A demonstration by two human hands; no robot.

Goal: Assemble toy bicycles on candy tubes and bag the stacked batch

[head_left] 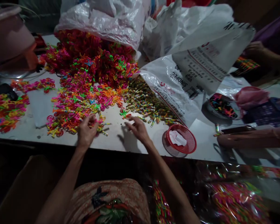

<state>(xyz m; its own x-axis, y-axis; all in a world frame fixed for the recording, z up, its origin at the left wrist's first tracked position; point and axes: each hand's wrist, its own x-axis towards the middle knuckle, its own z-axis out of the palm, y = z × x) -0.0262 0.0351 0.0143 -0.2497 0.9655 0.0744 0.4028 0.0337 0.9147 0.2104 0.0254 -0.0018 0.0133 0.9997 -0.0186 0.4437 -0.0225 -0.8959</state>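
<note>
Gripping striped tubes [104, 133], apparently, the left hand [86, 133] sits near the half-open right hand [139, 130]; many plastic pieces [80, 79] lie loose upper left, bagged ones [235, 199] lower right.

Just to the right of my right hand [138, 128] sat a red mesh basket [190, 140] with white paper [178, 138] inside. Farther right I had a dark blue basket [261, 114] beside a pink bundle [250, 97], and beyond them, a person in purple [274, 34]. Well to the left of my left hand [86, 132] was a pink bucket [10, 35].
</note>
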